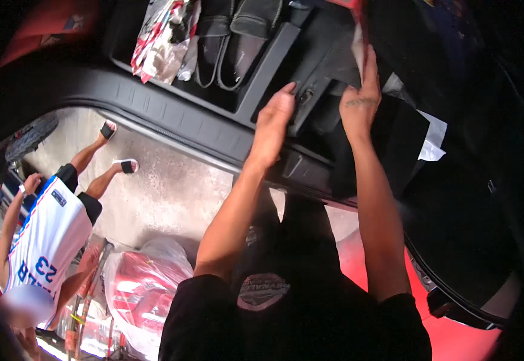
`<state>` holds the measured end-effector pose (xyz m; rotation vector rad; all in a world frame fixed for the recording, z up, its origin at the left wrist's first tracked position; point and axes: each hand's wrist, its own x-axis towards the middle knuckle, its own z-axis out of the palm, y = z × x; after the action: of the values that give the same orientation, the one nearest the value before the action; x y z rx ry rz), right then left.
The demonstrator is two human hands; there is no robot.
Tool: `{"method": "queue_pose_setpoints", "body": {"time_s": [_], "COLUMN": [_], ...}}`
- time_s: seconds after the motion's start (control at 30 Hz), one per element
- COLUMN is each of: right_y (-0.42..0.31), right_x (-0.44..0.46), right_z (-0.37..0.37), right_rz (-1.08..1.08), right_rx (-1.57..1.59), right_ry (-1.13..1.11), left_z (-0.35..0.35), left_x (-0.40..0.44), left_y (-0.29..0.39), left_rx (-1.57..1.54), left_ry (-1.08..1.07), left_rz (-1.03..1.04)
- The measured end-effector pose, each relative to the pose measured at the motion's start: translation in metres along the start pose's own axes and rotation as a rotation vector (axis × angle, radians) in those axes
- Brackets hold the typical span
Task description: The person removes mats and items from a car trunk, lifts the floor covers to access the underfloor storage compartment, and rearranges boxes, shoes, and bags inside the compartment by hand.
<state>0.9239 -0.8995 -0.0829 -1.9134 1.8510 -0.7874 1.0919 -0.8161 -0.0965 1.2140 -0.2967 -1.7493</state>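
My left hand (274,123) is over the black storage tray (253,90) in a car's trunk. Its fingers are curled together beside a small metal latch (306,96), and whatever they may hold is hidden. To the right, my right hand (361,99) grips the lower end of a thin red-and-white sheet or packet (359,45), seen nearly edge-on, with the index finger straight along it. A pair of dark slip-on shoes (238,57) lies in the tray left of my hands. Against the shoes is a crumpled red, white and silver plastic bag (164,45).
The trunk sill (172,114) runs in front of my body. A white paper piece (434,137) lies on dark material at right. Behind on the left, a person in a white jersey (51,225) stands near a red object wrapped in clear plastic (144,289).
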Motion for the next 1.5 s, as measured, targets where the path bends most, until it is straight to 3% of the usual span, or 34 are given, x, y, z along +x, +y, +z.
{"method": "queue_pose_setpoints", "body": {"time_s": [0.07,0.1,0.17,0.27,0.3,0.43,0.53,0.63,0.67,0.73,0.77,0.83,0.9,0.93,1.0,1.03,1.1,1.2,1.27,1.33,1.43,1.5], "right_y": [-0.005,-0.005,-0.007,0.016,0.012,0.006,-0.007,0.01,0.015,0.025,0.027,0.059,0.078,0.068,0.064,0.068,0.058,0.078,0.104,0.135,0.157,0.177], "right_x": [-0.005,-0.008,-0.013,-0.015,-0.017,0.008,0.023,0.016,0.014,0.01,0.015,0.02,0.03,0.034,0.041,0.043,0.054,0.024,-0.01,-0.059,-0.106,-0.128], "right_z": [0.013,0.017,0.013,0.0,-0.003,-0.037,-0.072,-0.106,-0.115,-0.129,-0.132,-0.123,-0.121,-0.106,-0.089,-0.089,-0.113,-0.162,-0.203,-0.221,-0.227,-0.212], "right_rz": [0.072,0.068,0.095,-0.027,-0.079,0.299,0.4,0.193,0.133,0.018,-0.217,-0.336,-0.406,-0.412,-0.493,-0.556,-0.4,-0.296,-0.028,0.431,0.842,0.785], "right_rx": [-0.027,-0.049,-0.005,0.015,0.019,0.045,0.066,-0.196,-0.217,-0.26,-0.254,-0.346,-0.464,-0.513,-0.522,-0.472,-0.233,-0.248,-0.188,-0.115,0.124,0.33], "right_ry": [-0.067,-0.075,-0.162,-0.342,-0.325,-0.345,-0.176,-0.038,-0.029,-0.01,-0.048,-0.11,-0.193,-0.245,-0.382,-0.409,-0.635,-0.274,-0.113,-0.008,-0.237,-0.322], "left_z": [-0.001,-0.002,-0.004,0.001,0.0,0.008,0.021,-0.008,-0.015,0.007,0.008,0.003,0.003,0.01,-0.001,-0.007,-0.015,-0.002,0.016,0.026,0.049,0.073], "left_x": [-0.009,-0.007,-0.009,-0.035,-0.035,0.008,0.062,0.102,0.115,0.103,0.099,0.094,0.067,0.049,0.031,0.023,0.021,0.014,0.005,-0.007,-0.021,-0.028], "left_y": [-0.001,-0.005,-0.015,-0.024,-0.024,-0.022,-0.046,-0.103,-0.106,-0.09,-0.094,-0.106,-0.084,-0.055,-0.048,-0.045,-0.037,-0.026,-0.019,-0.025,-0.054,-0.082], "left_rx": [0.415,0.426,0.552,0.684,0.627,0.184,-0.116,0.39,0.239,0.643,0.724,0.87,0.755,0.63,0.018,-0.063,-0.102,0.048,0.116,0.113,0.177,0.263], "left_ry": [0.083,0.129,0.222,0.365,0.35,0.257,0.285,0.563,0.57,0.663,0.657,0.621,0.471,0.366,0.342,0.331,0.282,0.307,0.361,0.38,0.29,0.131], "left_rz": [0.008,-0.052,0.016,0.275,0.187,-0.14,-0.159,-0.206,-0.377,-0.164,-0.039,0.226,0.313,0.054,-0.145,-0.151,-0.123,-0.104,-0.083,-0.073,-0.155,-0.298]}}
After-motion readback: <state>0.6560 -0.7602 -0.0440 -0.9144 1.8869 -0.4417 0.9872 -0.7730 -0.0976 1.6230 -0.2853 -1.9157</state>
